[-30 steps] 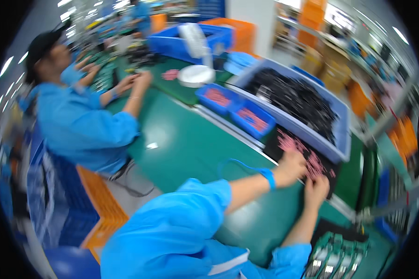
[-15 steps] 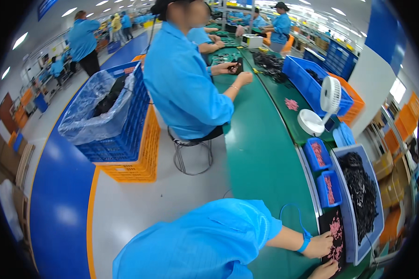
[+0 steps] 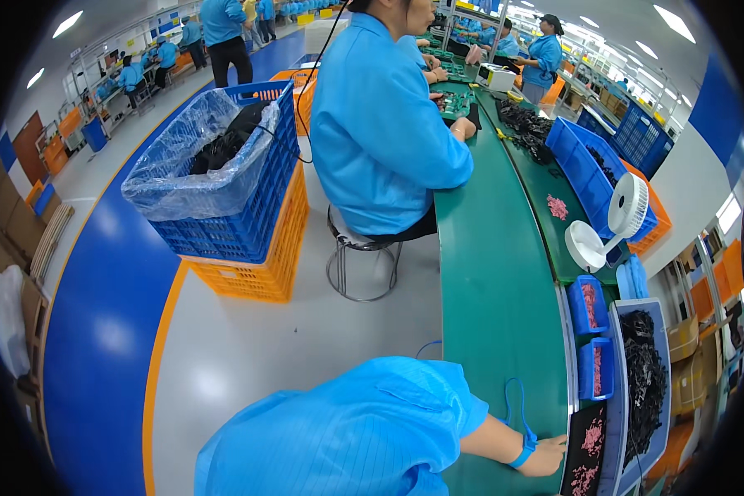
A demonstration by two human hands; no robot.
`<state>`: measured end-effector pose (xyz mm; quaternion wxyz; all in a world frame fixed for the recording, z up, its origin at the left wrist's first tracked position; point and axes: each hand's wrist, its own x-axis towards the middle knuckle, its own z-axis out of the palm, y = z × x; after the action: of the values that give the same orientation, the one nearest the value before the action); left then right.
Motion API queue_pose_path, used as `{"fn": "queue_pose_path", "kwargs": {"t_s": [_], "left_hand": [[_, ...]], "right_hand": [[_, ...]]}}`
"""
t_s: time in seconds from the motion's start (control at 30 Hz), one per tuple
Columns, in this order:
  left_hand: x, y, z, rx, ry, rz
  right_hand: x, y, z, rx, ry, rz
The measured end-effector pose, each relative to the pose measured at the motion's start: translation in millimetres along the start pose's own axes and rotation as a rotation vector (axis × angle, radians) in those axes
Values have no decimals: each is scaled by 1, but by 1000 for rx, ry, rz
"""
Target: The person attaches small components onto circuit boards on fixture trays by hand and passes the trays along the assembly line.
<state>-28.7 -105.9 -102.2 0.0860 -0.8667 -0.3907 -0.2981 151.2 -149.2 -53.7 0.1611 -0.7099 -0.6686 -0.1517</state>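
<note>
From here I see small pink pieces (image 3: 593, 437) just right of the left hand (image 3: 542, 459); its grip I can't tell; right hand unseen.

smooth green tabletop (image 3: 504, 314), metallic strip (image 3: 567, 347) along its right edge, matt black mat (image 3: 577, 420) beyond it, creased blue cloth sleeve (image 3: 413, 401)

Passage open over the middle of the green bench (image 3: 496, 273), up to a co-worker's sleeve (image 3: 438, 161). Right edge obstructed by small blue bins (image 3: 585, 372) and large bin (image 3: 618, 401); near corner by cord (image 3: 522, 401) and left hand (image 3: 544, 459).
</note>
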Motion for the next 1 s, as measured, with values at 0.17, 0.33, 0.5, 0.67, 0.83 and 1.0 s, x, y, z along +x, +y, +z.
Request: {"fn": "queue_pose_path", "kwargs": {"t_s": [0.17, 0.33, 0.5, 0.67, 0.83, 1.0], "left_hand": [[1, 5, 2, -77, -87, -70], [8, 5, 22, -107, -232, -76], [8, 3, 13, -107, -284, -50], [6, 1, 7, -133, -271, -54], [-2, 2, -9, -106, -170, -50], [-2, 3, -11, -141, -199, -72]], "right_hand": [[-6, 17, 17, 11, -33, -65], [-8, 16, 12, -22, -43, -87], [-5, 21, 15, 5, -43, -112], [-6, 11, 6, -21, -32, -103], [-11, 19, 7, 6, -21, -141], [-12, 19, 2, 44, -67, -124]]}}
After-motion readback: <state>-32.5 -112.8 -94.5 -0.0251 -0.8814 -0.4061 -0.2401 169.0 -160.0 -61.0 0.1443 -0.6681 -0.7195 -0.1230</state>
